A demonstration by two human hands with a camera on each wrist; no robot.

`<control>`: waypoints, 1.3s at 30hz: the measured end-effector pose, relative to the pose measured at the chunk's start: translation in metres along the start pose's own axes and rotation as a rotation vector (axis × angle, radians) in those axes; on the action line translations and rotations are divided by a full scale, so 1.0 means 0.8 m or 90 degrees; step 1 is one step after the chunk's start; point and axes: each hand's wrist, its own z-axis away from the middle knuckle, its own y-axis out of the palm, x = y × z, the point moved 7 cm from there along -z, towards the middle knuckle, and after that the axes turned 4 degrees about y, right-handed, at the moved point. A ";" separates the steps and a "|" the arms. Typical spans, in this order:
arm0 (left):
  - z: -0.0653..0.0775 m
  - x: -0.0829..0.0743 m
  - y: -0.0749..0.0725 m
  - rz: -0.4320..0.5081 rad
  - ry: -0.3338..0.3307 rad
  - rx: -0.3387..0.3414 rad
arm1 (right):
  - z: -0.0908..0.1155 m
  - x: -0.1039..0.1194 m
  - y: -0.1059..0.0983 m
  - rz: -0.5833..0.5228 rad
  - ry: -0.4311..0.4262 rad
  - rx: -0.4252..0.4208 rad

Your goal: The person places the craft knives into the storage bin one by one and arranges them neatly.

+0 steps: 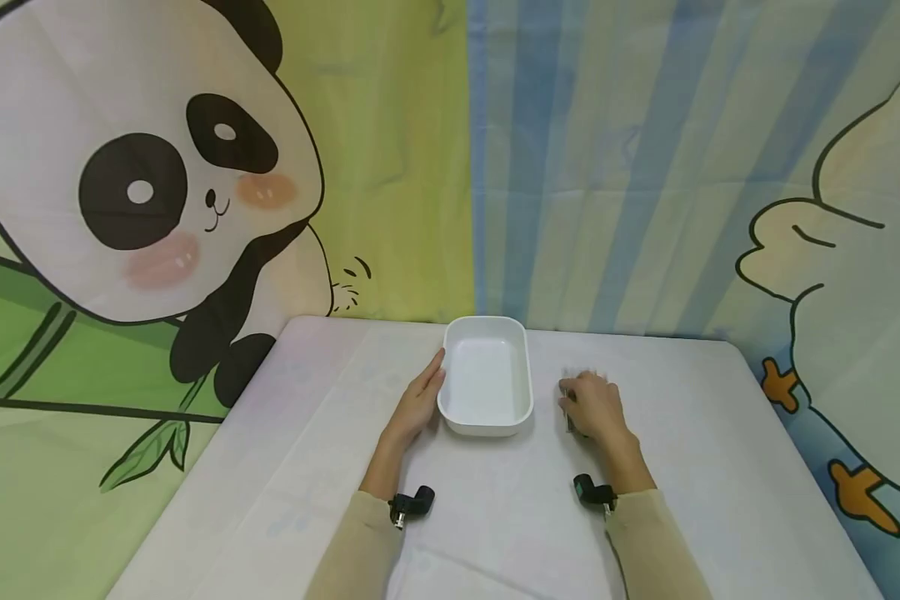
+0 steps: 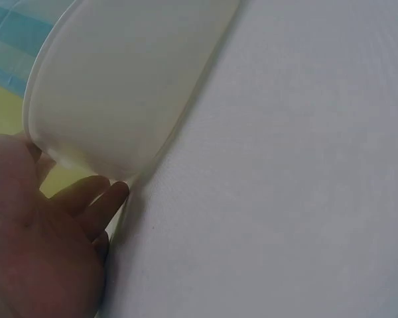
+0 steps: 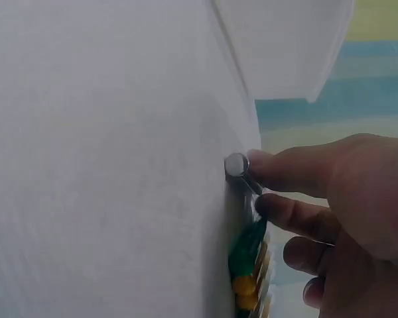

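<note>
A white rectangular tray point(image 1: 487, 379) with rounded corners stands on the table, its inside bare. My left hand point(image 1: 418, 402) rests its fairly straight fingers along the tray's left side; the left wrist view has these fingers point(image 2: 99, 205) by the tray's wall point(image 2: 113, 86). To the right of the tray, my right hand point(image 1: 594, 407) is low over the table. Its fingertips point(image 3: 268, 169) pinch a small shiny metal rod point(image 3: 237, 164) with a rounded end. Just below it lie a green piece point(image 3: 247, 255) and orange pieces point(image 3: 244, 286), partly hidden; their kind is unclear.
A white cloth covers the table point(image 1: 727, 467). Printed curtains with a panda point(image 1: 217, 192) and a pale cartoon animal point(image 1: 862, 358) hang behind and beside it. Each wrist carries a small black camera point(image 1: 412, 503).
</note>
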 end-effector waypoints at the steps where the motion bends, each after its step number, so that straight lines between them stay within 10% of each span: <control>1: -0.001 0.000 0.000 0.001 0.000 -0.001 | -0.001 0.002 0.001 0.019 -0.004 0.004; 14: -0.003 -0.002 -0.001 0.005 0.014 -0.002 | -0.013 0.016 0.001 0.040 0.050 0.082; 28: -0.003 0.004 0.000 0.009 0.023 -0.007 | -0.014 0.012 -0.023 -0.410 0.085 -0.020; 39: -0.003 0.006 0.000 0.012 0.025 -0.011 | -0.020 0.033 -0.034 -0.488 0.073 -0.055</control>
